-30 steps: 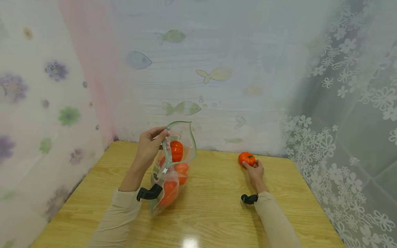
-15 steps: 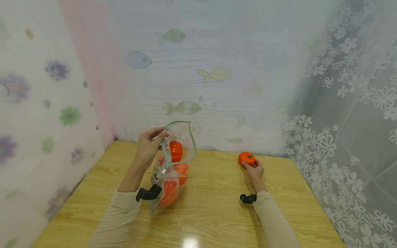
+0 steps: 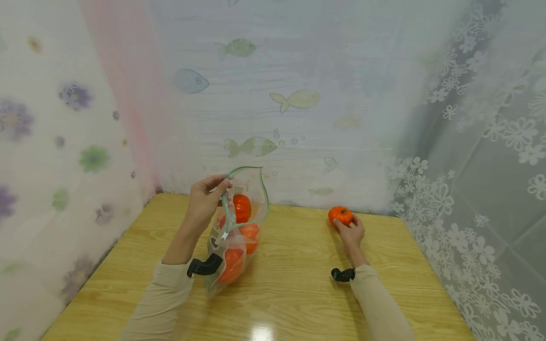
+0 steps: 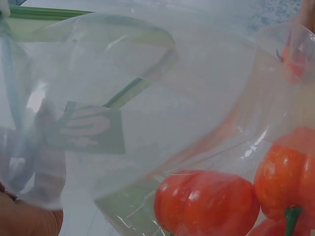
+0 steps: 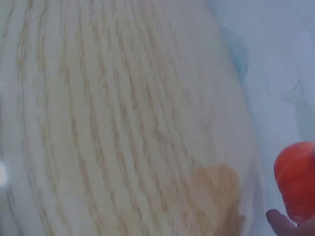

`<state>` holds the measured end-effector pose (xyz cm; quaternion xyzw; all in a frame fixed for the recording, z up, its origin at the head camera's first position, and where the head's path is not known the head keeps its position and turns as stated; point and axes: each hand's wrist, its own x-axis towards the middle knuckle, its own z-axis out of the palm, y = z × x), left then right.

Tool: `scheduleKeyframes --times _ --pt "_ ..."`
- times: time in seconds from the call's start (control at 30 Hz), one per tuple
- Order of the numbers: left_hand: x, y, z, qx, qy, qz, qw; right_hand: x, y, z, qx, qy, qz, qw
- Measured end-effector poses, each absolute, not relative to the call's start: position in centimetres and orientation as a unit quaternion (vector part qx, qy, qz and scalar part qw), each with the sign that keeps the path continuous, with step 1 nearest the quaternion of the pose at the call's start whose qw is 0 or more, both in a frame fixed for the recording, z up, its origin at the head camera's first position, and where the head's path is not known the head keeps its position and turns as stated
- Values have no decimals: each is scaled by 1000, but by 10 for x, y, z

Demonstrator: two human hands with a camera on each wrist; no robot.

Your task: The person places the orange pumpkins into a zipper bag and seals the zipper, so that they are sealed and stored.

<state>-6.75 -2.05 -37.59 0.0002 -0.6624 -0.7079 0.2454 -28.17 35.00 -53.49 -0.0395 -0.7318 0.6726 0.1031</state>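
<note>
At the left of the table my left hand [image 3: 204, 201] pinches the green zip rim of a clear zip bag [image 3: 233, 240], whose mouth gapes open. Several orange-red pumpkins [image 3: 241, 208] with green stems are inside the bag; in the left wrist view, one pumpkin [image 4: 206, 201] shows through the film. My right hand [image 3: 352, 233] grips another small orange pumpkin [image 3: 340, 215] near the back edge, thumb on its near side and fingers on its right. Only the left part of that pumpkin [image 5: 295, 177] shows at the right wrist view's edge, above a fingertip.
The wooden table [image 3: 294, 284] meets a wall hanging [image 3: 298, 142] printed with fish along its back edge. Flower-patterned curtains [image 3: 91, 189] stand at the left and right sides. A black wrist camera [image 3: 205, 265] on the left arm overlaps the bag in the head view.
The pumpkin in my right hand has risen very slightly in the head view and tipped, its stem now higher. The left hand and bag have hardly moved.
</note>
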Motion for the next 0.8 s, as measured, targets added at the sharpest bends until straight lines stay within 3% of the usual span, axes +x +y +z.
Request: scheduleKeyframes --times 0.3,0.8 --pt "-68 -21 -379 -5 -661 -708 247 -280 347 -531 -41 -696 704 137" --pt "-71 -28 -386 -22 -659 -710 248 -263 333 -519 52 -662 745 55"
